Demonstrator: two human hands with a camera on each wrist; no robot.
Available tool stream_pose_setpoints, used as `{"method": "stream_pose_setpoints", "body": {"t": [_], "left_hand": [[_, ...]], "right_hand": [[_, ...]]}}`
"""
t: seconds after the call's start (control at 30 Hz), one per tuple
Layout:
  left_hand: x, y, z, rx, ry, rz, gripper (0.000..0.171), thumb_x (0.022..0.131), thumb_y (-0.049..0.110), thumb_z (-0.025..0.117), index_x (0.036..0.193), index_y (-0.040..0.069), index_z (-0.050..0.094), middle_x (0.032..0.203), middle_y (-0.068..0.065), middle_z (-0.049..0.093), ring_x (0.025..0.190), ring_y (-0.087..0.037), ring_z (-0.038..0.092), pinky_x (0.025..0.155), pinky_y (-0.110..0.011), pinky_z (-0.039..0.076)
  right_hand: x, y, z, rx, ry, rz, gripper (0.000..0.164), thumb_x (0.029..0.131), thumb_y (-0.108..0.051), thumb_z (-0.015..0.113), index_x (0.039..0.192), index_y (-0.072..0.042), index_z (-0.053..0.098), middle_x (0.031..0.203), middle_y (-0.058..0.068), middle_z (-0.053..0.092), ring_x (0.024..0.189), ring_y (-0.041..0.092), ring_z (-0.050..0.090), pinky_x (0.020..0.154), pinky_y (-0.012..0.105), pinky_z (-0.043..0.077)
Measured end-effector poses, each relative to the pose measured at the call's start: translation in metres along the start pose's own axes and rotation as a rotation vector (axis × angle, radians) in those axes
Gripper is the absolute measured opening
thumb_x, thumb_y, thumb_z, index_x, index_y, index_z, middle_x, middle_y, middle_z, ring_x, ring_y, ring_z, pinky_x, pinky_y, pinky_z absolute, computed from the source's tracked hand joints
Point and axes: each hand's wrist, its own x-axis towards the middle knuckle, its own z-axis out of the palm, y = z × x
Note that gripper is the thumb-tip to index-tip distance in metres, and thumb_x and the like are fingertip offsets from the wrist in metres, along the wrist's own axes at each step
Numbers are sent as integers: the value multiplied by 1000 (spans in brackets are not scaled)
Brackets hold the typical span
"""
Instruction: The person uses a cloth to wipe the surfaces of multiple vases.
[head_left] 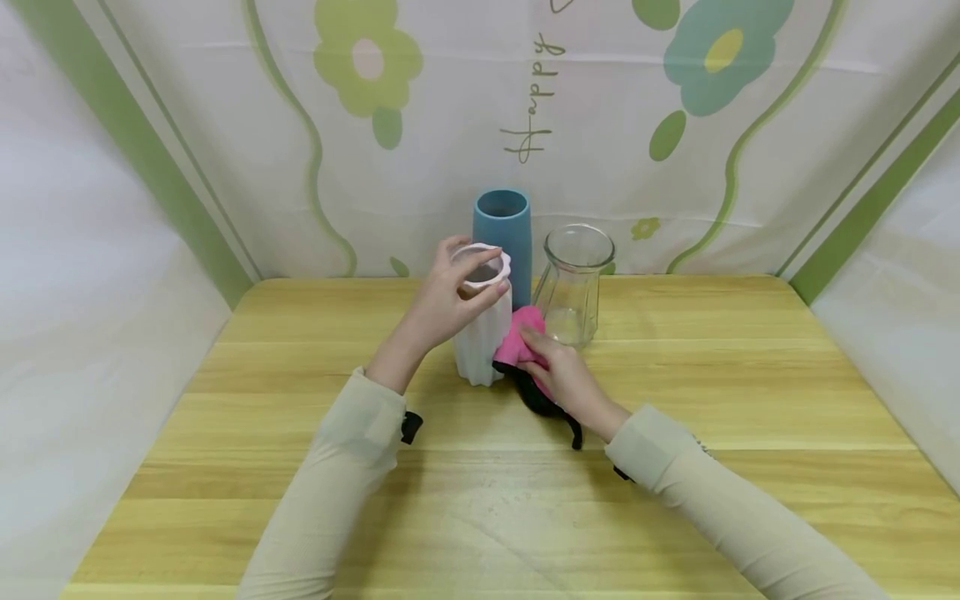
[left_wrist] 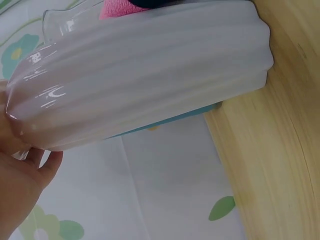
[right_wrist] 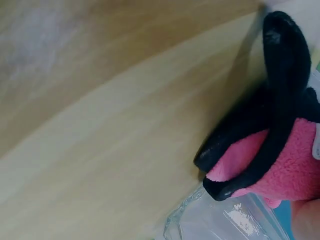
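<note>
A white fluted vase (head_left: 480, 346) with a scalloped rim stands upright on the table. My left hand (head_left: 442, 304) holds it at the rim, thumb on the near side and fingers across the top. In the left wrist view the ribbed side of the vase (left_wrist: 150, 75) fills much of the picture. Against its right side is a pink fuzzy cloth (head_left: 525, 329) with black edging, pinched in my right hand (head_left: 566, 379). The black trim (right_wrist: 280, 100) of that cloth hangs in loops in the right wrist view.
Behind the white vase stands a tall blue vase (head_left: 504, 229). A clear glass vase (head_left: 573, 292) is to the right, just beyond my right hand. The wooden table (head_left: 300, 383) ends at a white flower-printed backdrop (head_left: 465, 100).
</note>
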Motion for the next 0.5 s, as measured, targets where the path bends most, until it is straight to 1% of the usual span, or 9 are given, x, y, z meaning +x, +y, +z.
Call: {"method": "stream_pose_setpoints", "body": {"t": [0.1,0.2,0.27,0.37,0.47,0.5], "left_hand": [[-1,2,1,-19,12,4,45,92,28,62,135,16,55,151,-20,19,100,-31,65,85,-35,57],[-1,4,1,-33,18,8,44,92,26,62,135,15,56,149,-22,21,97,-30,67,85,-35,57],[-1,4,1,-44,19,3,44,92,24,63,134,14,57,150,-21,23,98,-30,66,85,-35,57],[-1,4,-2,-50,12,-28,45,91,24,63,134,16,57,152,-15,26,100,-30,67,86,-36,57],[-2,5,-4,-21,-2,-60,46,90,24,62,135,20,56,156,-9,26,101,-29,67,85,-37,57],[-2,5,-5,-4,-6,-61,46,90,25,62,136,21,55,157,-8,26,102,-28,67,85,-37,57]], "right_hand": [[0,-1,0,-5,12,3,49,90,-10,64,136,-1,51,136,21,53,126,34,52,102,44,45],[0,-1,0,-1,44,-1,48,90,-10,64,136,-2,52,135,20,54,125,35,53,102,45,45],[0,-3,0,6,71,-12,48,90,-9,64,136,-3,52,136,20,54,126,35,53,103,45,44],[2,-6,-1,22,126,-66,50,89,-8,64,137,-6,52,136,21,54,126,35,52,104,46,44],[5,-11,-3,23,194,-133,49,88,-7,65,136,-8,54,136,23,54,125,36,53,102,46,45],[6,-13,-5,24,218,-152,49,88,-6,65,136,-8,54,135,23,55,124,36,54,101,46,46]]}}
